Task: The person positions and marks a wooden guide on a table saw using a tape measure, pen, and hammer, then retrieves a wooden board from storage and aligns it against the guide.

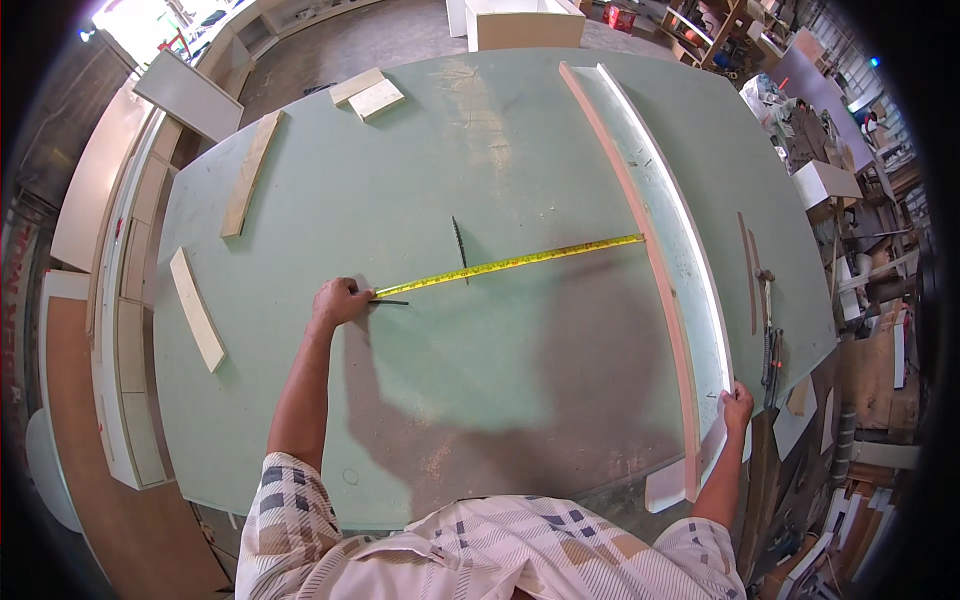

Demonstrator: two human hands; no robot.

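Fingers of my left hand (pixel 338 301) clenched on the yellow tape measure (pixel 510 264) stretched across the green table (pixel 420 190), saw blade (pixel 459 243) poking up mid-tape, right hand (pixel 737 408) gripping the long fence board (pixel 640 240), wood offcuts (pixel 250 172) scattered left

Left hand (pixel 338 300) pins the yellow tape measure (pixel 510 264) to the green table (pixel 400 190), tape running right across the saw blade (pixel 459 245) to the long fence board (pixel 640 240). Right hand (pixel 738 408) grips that board's near end at the table's right edge.
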